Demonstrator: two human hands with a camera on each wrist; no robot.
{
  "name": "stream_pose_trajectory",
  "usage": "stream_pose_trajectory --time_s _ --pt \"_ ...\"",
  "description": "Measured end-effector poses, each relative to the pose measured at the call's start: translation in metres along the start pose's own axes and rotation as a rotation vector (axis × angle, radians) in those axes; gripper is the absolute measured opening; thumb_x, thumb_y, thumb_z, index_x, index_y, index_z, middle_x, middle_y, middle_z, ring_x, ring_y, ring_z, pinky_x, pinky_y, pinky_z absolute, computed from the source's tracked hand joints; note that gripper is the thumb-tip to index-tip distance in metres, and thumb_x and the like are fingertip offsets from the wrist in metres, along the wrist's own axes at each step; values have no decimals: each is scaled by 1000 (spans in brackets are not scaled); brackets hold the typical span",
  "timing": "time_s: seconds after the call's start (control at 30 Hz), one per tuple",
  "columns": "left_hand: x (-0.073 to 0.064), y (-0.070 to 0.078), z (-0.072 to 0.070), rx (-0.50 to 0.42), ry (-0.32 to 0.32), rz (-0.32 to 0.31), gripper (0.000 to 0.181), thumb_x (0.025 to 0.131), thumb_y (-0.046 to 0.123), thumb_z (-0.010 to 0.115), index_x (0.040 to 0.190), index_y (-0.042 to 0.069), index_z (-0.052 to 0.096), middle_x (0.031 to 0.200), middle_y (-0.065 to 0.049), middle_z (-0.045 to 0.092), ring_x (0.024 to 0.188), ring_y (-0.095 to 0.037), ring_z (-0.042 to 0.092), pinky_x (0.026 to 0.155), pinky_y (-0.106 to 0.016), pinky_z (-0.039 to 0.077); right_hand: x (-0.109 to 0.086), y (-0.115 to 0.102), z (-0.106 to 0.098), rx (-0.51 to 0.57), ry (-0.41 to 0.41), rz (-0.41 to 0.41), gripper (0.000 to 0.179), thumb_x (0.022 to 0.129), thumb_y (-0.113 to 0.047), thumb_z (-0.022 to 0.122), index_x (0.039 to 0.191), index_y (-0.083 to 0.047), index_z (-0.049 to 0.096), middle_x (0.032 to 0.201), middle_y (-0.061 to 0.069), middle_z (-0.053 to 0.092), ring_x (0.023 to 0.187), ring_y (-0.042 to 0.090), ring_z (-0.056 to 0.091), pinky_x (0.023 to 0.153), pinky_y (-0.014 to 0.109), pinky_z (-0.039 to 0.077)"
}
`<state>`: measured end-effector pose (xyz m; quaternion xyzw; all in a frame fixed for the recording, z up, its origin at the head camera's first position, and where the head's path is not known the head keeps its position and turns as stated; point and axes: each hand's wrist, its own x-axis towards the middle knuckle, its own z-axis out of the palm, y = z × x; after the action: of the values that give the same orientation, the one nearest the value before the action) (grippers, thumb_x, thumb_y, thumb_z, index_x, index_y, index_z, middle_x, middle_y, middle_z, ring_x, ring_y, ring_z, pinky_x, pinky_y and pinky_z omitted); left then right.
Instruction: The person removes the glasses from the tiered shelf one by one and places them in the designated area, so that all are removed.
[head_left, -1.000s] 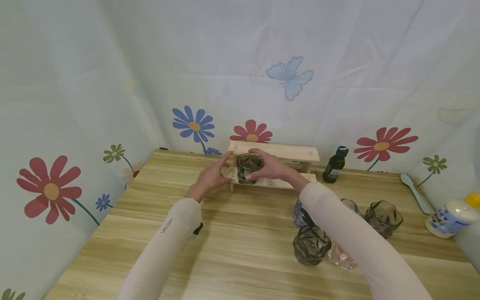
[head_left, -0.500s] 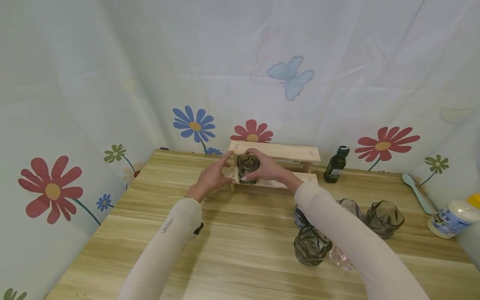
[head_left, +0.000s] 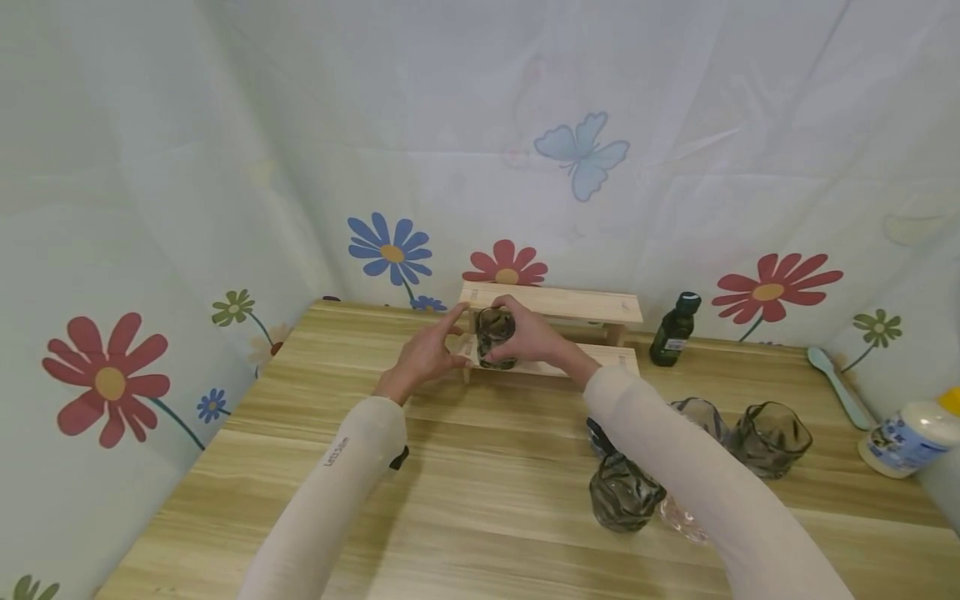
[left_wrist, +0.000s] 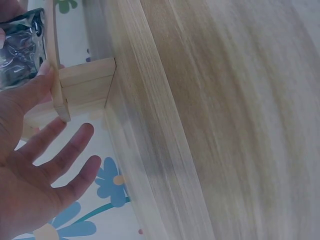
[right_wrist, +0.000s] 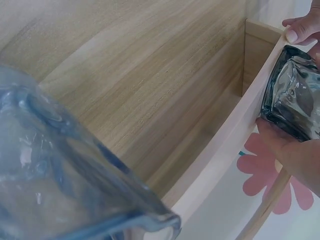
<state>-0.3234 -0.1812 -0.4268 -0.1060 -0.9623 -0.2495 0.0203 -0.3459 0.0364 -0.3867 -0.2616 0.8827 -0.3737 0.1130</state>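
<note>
A dark grey, wavy glass tumbler stands upright at the left end of the lower board of a small two-tier wooden rack. My right hand grips it, thumb at the front and fingers over the far side. The right wrist view shows the tumbler with its base against the board. My left hand is at the rack's left end, thumb touching the lower board's edge. In the left wrist view, the left hand's other fingers are spread and fairly straight beside the board.
Below my right forearm stand more wavy tumblers: a grey one, a pink one partly covered by the sleeve, and another grey one. A bluish tumbler looms close in the right wrist view. Beyond are a green bottle, spoon and white bottle.
My right hand and forearm have shifted very slightly left, while the tumbler stays at the rack's left end in its grip. The left hand holds nearly the same place.
</note>
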Motion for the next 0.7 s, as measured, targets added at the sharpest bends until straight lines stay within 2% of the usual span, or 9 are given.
stream_pose_trajectory --time_s 0.33,0.5,0.7 --pt "-1 1 1 -7 -12 -7 103 80 29 85 158 37 19 141 -6 62 94 -29 71 85 -51 54 -5 -4 2 -33 33 0 86 78 -22 86 147 -13 35 141 18 54 125 38 56 103 52 46" --pt "-1 1 1 -12 -16 -8 103 80 29 85 159 37 18 141 -6 62 86 -26 72 84 -49 54 -7 -3 -2 -67 34 -23 84 78 -23 86 146 -12 37 137 20 56 122 39 58 100 52 48" --pt "-1 1 0 -16 -9 -18 103 80 30 85 158 38 18 141 -4 62 95 -29 70 86 -49 54 -12 -3 -14 -65 23 -24 79 80 -23 83 145 -15 39 147 20 47 117 40 56 93 51 48"
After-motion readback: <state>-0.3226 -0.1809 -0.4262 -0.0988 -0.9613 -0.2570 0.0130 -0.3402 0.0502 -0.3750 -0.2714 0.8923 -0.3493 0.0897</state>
